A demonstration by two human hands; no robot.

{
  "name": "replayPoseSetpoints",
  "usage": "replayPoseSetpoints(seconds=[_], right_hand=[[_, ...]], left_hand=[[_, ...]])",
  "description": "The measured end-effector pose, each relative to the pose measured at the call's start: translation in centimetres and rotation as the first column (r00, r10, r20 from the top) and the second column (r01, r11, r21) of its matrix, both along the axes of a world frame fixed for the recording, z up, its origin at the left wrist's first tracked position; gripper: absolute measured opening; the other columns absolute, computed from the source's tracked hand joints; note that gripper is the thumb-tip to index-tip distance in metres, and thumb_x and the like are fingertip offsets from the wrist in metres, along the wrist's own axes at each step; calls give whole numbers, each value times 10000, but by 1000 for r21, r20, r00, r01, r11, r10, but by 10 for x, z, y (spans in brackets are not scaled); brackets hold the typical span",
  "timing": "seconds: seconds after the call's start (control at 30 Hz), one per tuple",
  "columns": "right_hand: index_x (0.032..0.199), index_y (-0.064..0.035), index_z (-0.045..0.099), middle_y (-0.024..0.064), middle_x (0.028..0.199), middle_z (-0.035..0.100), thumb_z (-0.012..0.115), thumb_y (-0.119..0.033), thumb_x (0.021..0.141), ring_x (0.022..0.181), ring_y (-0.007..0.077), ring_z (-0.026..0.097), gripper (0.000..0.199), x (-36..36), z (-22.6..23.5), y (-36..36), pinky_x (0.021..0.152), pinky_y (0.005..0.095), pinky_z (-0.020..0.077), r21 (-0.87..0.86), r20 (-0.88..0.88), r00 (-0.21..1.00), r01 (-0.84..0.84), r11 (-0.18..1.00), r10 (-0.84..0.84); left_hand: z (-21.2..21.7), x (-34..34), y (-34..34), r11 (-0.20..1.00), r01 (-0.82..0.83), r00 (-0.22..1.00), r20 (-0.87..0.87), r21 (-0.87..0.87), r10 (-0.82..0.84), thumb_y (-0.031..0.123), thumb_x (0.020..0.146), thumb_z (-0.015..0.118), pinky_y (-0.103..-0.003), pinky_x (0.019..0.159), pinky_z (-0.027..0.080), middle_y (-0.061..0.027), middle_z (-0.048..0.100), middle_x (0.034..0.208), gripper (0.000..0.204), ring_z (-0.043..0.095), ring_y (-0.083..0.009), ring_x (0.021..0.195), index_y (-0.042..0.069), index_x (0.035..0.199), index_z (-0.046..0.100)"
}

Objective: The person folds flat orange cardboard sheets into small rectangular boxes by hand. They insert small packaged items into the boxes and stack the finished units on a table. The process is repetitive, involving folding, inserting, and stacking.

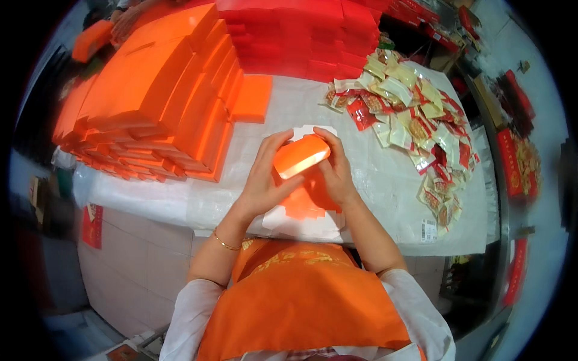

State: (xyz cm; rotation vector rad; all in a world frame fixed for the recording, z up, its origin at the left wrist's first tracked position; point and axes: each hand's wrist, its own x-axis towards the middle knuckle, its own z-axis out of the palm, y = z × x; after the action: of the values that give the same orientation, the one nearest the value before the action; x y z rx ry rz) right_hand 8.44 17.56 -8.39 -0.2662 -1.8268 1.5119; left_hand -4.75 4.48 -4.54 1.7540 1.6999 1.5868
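Looking like a packing workshop. Using a broad, white-covered table [376,207] as the bench, with left hand [267,171] and right hand [339,171] gripping a carton [301,155] over its near side. Keeping orange boxes [150,84] in high, repeated stacks left of the grip, and red boxes [295,39] in a wall beyond it, in quantities suiting batch work. Heaping sealed packets [415,114] loose on the table, beyond and right of the grip. Storing red packaging [511,159] past the table, far right of the grip. Having tiles [150,259] underfoot, below and left of it. Showing a printed apron [307,301], too, on its near side.
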Motion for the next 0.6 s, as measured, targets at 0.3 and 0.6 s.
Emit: replayPoseSetpoints(seconds=[0.3, 0.6], right_hand=[[1296, -41, 491, 97, 1256, 529, 404, -53, 920, 1202, 188, 491, 386, 6, 22, 14, 1037, 312, 364, -154, 50, 985, -156, 976, 166], [1157, -32, 559, 122, 1267, 543, 514, -64, 902, 1204, 228, 502, 261, 0, 24, 3, 1040, 348, 373, 81, -146, 985, -79, 994, 91]], left_hand=[[-20, 15, 2, 988, 107, 770, 619, 114, -155, 58, 933, 448, -398, 1088, 352, -118, 424, 1367, 440, 421, -235, 1275, 1, 1361, 363], [-27, 10, 3, 978, -93, 958, 284, 184, 38, -9, 893, 367, -348, 1050, 355, -146, 452, 1319, 364, 439, -240, 1244, 17, 1189, 578]])
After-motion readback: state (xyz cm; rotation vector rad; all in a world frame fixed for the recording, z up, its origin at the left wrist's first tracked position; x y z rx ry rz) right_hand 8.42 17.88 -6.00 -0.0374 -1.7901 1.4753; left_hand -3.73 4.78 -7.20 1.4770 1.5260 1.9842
